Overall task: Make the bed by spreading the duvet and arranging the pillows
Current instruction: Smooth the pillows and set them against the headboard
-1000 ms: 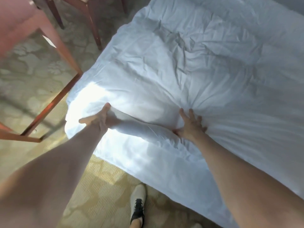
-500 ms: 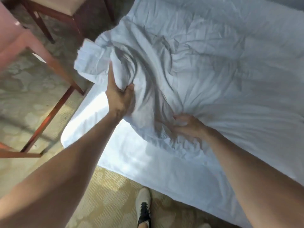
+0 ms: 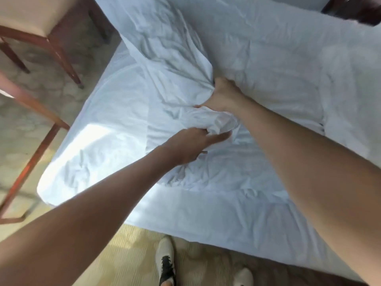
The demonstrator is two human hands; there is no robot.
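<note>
A white, creased duvet [image 3: 268,65] lies folded back over the bed, its loose edge running diagonally across the middle. Below it the white bottom sheet [image 3: 115,104] of the mattress is bare at the corner nearest me. My right hand [image 3: 223,94] grips the duvet's edge in a fist. My left hand [image 3: 189,145] holds a bunched wad of the same white fabric just below the right hand. No pillows are in sight.
A wooden chair [image 3: 41,27] with a beige seat stands at the upper left beside the bed. A wooden table frame [image 3: 39,145] slants along the left edge. My two white shoes [image 3: 165,263] stand on patterned carpet at the bed's side. Dark furniture [image 3: 354,9] shows at the top right.
The duvet corner has been carried from the bed's near-left corner toward the middle, baring the sheet. My left hand moved right to join the right hand, which now grips the edge.
</note>
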